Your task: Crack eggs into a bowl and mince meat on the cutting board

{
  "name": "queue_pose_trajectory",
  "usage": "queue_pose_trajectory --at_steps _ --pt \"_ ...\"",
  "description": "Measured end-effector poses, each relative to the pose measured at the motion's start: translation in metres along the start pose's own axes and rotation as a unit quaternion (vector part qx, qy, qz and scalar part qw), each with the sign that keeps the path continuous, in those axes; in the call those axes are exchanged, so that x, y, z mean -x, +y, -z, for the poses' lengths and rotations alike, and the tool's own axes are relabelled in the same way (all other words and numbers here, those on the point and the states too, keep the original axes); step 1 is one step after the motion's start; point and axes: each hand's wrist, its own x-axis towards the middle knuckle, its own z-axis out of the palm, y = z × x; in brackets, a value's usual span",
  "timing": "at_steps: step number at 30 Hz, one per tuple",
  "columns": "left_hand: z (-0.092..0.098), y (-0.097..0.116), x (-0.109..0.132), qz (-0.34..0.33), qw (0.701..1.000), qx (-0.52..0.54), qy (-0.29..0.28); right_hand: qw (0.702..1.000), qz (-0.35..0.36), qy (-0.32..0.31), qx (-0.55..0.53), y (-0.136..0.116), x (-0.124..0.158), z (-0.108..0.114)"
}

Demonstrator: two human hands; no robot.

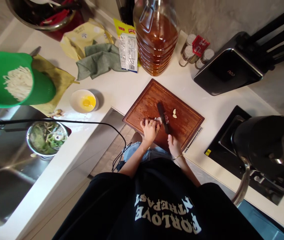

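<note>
On a wooden cutting board (144, 100) my right hand (174, 146) grips a kitchen knife (162, 116), its dark blade lying across the board and pointing away from me. My left hand (150, 130), fingers curled, presses a pinkish-white piece of food (158, 120) just left of the blade. What exactly this food is, I cannot make out, as the fingers cover most of it. Small reddish chopped bits (166, 118) cling along the blade's right side. Two pale garlic cloves (174, 113) lie further right on the board.
A bowl with egg (84, 101) and a green colander of noodles (19, 81) stand left. Greens fill a metal bowl (47, 138) in the sink (9, 173). Behind are an oil jug (155, 40), spice jars (187, 55) and a knife block (229, 71). A black pot (264, 143) sits right.
</note>
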Motion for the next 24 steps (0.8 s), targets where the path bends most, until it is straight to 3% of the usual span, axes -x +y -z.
queue_pose_trajectory --at_steps 6,15,24 --pt "-0.003 -0.003 0.002 0.004 1.0 0.013 0.01 0.999 -0.023 0.015 -0.018 0.009 0.016 0.017" --pt "0.0 -0.002 0.004 -0.001 1.0 -0.009 0.005 0.999 0.01 0.006 0.034 0.006 0.016 0.002" --pt "-0.001 -0.001 0.003 -0.003 1.0 0.011 -0.005 0.997 0.013 -0.01 0.076 0.003 0.017 0.006"
